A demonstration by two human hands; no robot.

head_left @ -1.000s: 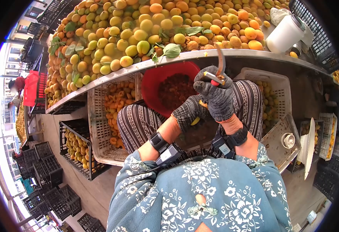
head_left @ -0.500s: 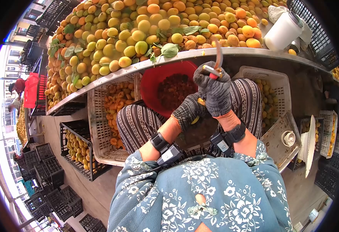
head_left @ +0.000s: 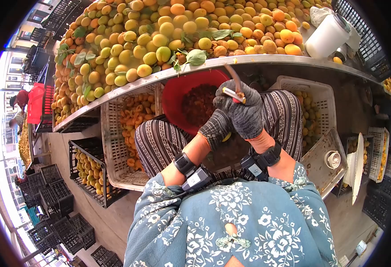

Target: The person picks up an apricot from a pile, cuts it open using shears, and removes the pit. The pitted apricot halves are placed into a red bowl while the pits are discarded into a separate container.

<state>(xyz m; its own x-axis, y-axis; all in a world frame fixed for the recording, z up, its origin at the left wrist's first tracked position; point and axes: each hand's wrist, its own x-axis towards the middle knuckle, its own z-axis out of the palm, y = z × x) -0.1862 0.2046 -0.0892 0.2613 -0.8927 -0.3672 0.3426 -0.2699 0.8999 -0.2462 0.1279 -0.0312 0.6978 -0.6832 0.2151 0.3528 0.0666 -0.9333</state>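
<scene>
My right hand (head_left: 245, 111), in a dark grey knit glove, is closed around a curved-blade cutting tool (head_left: 234, 79). Its blade points up and away from me, and a metal part with a bit of red shows above the fist. My left hand (head_left: 217, 127), gloved alike, is curled closed against the right one. A yellow sliver of an apricot (head_left: 226, 137) shows at its fingers; most of that fruit is hidden. Both hands are between my knees, near a red tub (head_left: 171, 95) with dark brown, wet-looking bits inside.
Apricots (head_left: 161, 41) and some leaves are heaped on a metal-edged table (head_left: 137, 87). A white crate (head_left: 111, 147) of halved apricots is at left, a black crate (head_left: 108, 196) beyond. At right are another white crate (head_left: 328, 95), a tray (head_left: 322, 155) and a white jar (head_left: 327, 38).
My right hand has moved slightly left and toward me, and the blade has tilted left. It now overlaps the left hand more, covering the yellow bit seen between them.
</scene>
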